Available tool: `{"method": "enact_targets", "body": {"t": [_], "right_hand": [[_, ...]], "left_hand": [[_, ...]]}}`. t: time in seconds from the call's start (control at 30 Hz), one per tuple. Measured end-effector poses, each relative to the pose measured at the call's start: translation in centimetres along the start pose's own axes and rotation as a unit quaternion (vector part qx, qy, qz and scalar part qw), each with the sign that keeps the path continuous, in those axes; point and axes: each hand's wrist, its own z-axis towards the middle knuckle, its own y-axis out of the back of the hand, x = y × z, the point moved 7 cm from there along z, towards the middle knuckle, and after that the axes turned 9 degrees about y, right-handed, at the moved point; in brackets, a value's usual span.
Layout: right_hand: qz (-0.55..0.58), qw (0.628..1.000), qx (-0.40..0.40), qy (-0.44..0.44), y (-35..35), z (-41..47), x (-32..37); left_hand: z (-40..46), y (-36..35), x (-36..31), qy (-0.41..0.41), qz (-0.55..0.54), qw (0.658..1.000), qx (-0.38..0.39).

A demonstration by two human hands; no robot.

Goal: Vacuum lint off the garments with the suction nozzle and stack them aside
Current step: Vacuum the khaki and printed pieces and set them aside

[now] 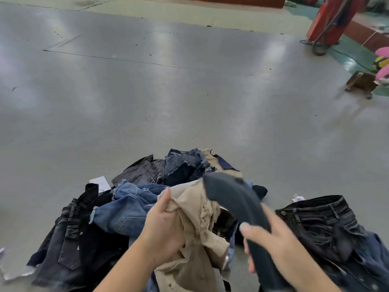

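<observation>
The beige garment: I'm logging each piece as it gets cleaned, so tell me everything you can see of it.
The beige garment looks like light tan woven cotton, crumpled and bunched, with frayed, torn patches near its middle. The left hand grips its upper edge and holds it up over the pile of denim clothes. The dark suction nozzle, gripped by the right hand, has its blurred tip at the garment's top right edge. Its lower part hangs down out of view.
</observation>
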Motion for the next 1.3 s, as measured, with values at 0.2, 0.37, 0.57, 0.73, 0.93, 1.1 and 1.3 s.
{"method": "enact_targets", "body": {"t": [0.2, 0.37, 0.57, 0.73, 0.93, 1.1, 1.3], "right_hand": [[-0.076, 0.996, 0.049, 0.009, -3.1, 0.2, 0.2], [0.053, 0.993, -0.108, -0.003, 0.4, 0.9, 0.4], [0.038, 0.999, -0.031, 0.024, 0.9, -0.2, 1.2], [-0.096, 0.991, 0.089, 0.028, -0.9, -0.6, 0.1], [0.035, 0.999, 0.024, 0.022, -1.9, -0.2, 0.3], [0.137, 0.985, -0.100, 0.024, -0.1, 0.4, -0.4], [0.337, 0.924, -0.180, -0.024, 2.7, 0.9, -0.8]], "left_hand": [[0.4, 1.4, 0.7, -0.008, 0.066, 0.996, -0.062], [-0.5, 0.2, -0.6, -0.057, 0.314, 0.917, -0.239], [-1.3, 0.6, -1.8, -0.046, 0.529, 0.808, -0.254], [-1.2, -0.1, -2.3, -0.072, 0.586, 0.781, -0.206], [-0.8, 0.4, -1.0, -0.054, 0.556, 0.810, -0.177], [-0.9, 0.8, -2.5, -0.148, 0.270, 0.937, -0.168], [-0.2, 2.0, -2.9, -0.169, 0.133, 0.963, -0.160]]}}
